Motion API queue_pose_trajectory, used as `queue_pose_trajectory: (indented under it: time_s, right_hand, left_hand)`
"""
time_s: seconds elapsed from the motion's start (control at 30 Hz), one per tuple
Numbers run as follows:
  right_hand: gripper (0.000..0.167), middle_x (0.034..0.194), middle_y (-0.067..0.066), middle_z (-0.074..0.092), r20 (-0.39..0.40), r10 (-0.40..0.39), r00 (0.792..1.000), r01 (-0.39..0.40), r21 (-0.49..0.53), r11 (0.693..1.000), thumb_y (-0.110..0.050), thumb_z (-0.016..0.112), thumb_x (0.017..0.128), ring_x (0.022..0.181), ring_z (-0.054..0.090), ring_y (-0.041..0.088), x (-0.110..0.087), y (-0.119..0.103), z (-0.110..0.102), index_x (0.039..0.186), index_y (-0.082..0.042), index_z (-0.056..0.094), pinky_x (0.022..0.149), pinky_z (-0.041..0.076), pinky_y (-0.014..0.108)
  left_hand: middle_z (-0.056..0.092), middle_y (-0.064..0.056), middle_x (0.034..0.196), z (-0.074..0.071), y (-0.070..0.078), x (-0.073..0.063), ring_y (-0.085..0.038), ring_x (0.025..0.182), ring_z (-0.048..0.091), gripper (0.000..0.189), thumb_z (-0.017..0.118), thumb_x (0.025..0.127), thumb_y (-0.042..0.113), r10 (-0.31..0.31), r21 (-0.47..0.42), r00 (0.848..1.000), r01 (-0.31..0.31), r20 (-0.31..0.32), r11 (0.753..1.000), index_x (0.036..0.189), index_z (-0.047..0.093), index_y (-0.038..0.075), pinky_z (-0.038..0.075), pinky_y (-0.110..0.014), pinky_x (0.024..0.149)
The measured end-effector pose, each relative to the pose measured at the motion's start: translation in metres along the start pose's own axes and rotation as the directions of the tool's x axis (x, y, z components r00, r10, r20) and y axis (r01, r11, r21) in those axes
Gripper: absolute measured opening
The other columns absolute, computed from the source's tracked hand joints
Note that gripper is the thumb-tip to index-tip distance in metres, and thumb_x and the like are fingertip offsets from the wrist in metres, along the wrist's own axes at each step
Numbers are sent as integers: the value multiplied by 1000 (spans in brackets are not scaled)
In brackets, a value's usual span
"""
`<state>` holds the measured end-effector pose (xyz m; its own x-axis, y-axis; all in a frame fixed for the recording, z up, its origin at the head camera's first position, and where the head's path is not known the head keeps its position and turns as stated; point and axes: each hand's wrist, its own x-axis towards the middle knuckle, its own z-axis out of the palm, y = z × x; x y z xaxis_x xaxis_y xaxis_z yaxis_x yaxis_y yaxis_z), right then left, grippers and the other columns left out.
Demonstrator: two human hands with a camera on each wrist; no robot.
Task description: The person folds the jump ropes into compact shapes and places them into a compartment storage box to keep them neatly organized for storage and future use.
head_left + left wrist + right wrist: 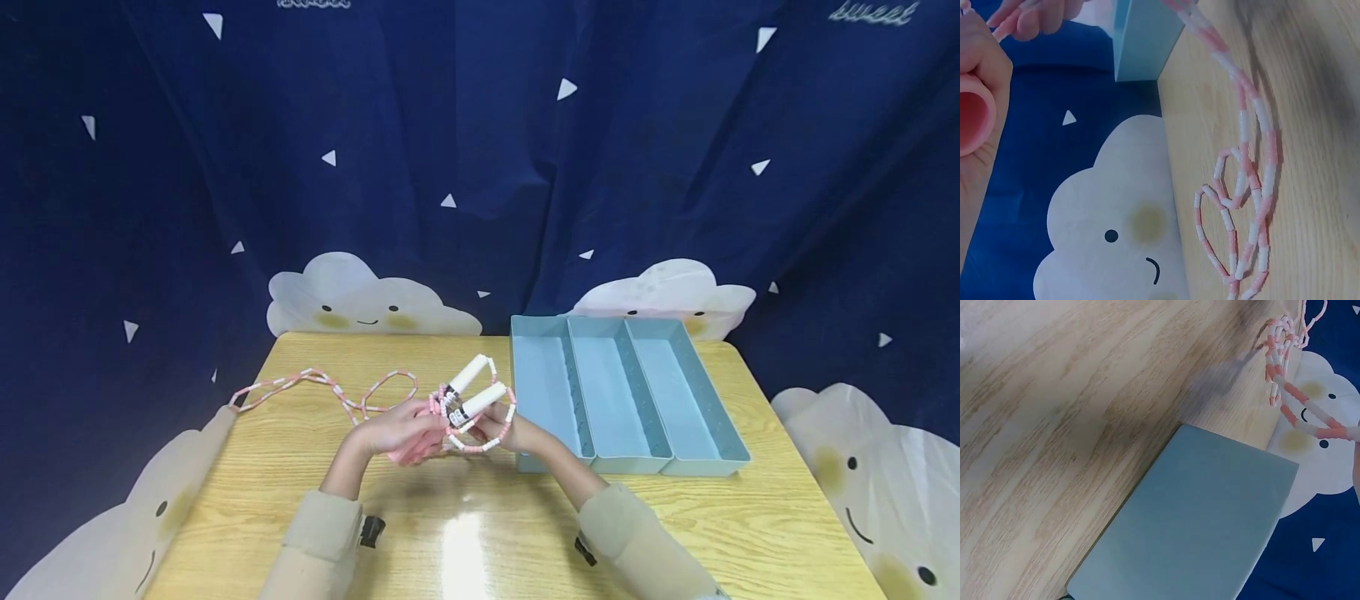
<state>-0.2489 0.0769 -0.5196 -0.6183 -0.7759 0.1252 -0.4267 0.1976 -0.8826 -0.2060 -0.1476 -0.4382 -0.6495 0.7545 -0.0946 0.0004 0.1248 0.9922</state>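
A beaded jump rope with pink and white segments lies partly on the table, its cord (318, 377) looping off to the left. My left hand (401, 429) grips the rope's two handles together; their white shafts (483, 400) point up and to the right. A hollow pink handle end (974, 115) shows beside that hand in the left wrist view. Close by on the right, my right hand (510, 425) pinches the beaded cord, with a loop of it hanging round the handles. The handles partly hide the right fingertips in the head view.
A light blue tray (667, 465) with three long compartments stands on the right of the wooden table (420, 550), just beyond my right hand. Behind the table hangs a dark blue curtain (420, 167) with cloud shapes.
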Motion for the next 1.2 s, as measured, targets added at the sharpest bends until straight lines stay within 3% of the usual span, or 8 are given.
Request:
queue_pose_trajectory:
  time_s: [0.07, 0.17, 0.3, 0.47, 0.73, 0.9, 1.07, 1.2]
  right_hand:
    - [27, 65, 15, 48, -18, -22, 1000, 21, -26, 999, -9, 30, 98, 54, 40, 9, -6, -43, -4, 81, 4, 46, 48, 38, 18]
    - [22, 65, 18, 49, -24, 7, 1000, -8, -36, 999, -2, 31, 97, 54, 43, 11, -9, -66, -5, 87, 5, 50, 50, 38, 17]
    - [24, 62, 18, 50, -28, 7, 1000, -7, -18, 1000, -4, 32, 98, 51, 46, 16, -10, -51, -2, 89, 4, 53, 46, 38, 19]
    - [24, 60, 11, 50, -42, -8, 999, 8, 7, 1000, -6, 34, 98, 51, 44, 11, -9, -35, 0, 87, 5, 53, 45, 38, 20]
    - [24, 57, 15, 50, -58, 121, 991, -123, -21, 992, -8, 41, 97, 50, 43, 12, -18, -51, -1, 93, 4, 61, 45, 35, 17]
    - [22, 57, 2, 47, -60, 74, 995, -76, -31, 997, -7, 41, 96, 50, 41, 3, -21, -58, -2, 91, 4, 60, 44, 37, 20]
    - [22, 57, -2, 45, -68, 34, 997, -44, -155, 987, -17, 44, 97, 49, 39, 1, -20, -50, 1, 81, -7, 56, 44, 37, 18]
    - [23, 58, -9, 43, -72, -14, 997, -7, -291, 957, -20, 46, 96, 51, 39, 0, -20, -52, 3, 75, -12, 52, 48, 39, 16]
  left_hand:
    - [51, -5, 59, -1, 0, 0, -11, 45, 48, 26, 42, 93, 18, -9, 6, 1000, 9, -22, 1000, 86, 51, -6, 43, -21, 40]
    - [50, -5, 59, -3, 0, -1, -11, 44, 46, 26, 41, 94, 17, 5, 2, 999, -5, -44, 1000, 87, 50, -7, 41, -21, 39]
    - [48, -7, 58, -4, 0, -2, -11, 43, 44, 29, 40, 94, 16, 29, 24, 996, -27, -83, 999, 87, 47, -12, 40, -22, 39]
    - [49, -7, 58, -6, -1, -3, -12, 41, 45, 31, 39, 95, 17, 20, 32, 994, -16, -110, 999, 87, 48, -12, 41, -23, 38]
    - [48, -7, 57, -9, -1, -4, -10, 39, 42, 32, 38, 95, 18, -11, -16, 978, 8, -206, 1000, 82, 46, -9, 37, -20, 35]
    - [48, -7, 55, -13, -4, -4, -9, 37, 41, 35, 38, 96, 19, -23, -20, 973, 19, -230, 1000, 83, 45, -12, 36, -19, 34]
    - [48, -6, 57, -13, -7, -3, -9, 41, 43, 35, 38, 96, 21, -16, -27, 969, 9, -247, 1000, 83, 45, -11, 37, -19, 36]
    - [49, -5, 58, -12, -9, -2, -10, 44, 44, 32, 39, 96, 20, -12, -41, 966, 1, -260, 999, 85, 46, -9, 38, -18, 37]
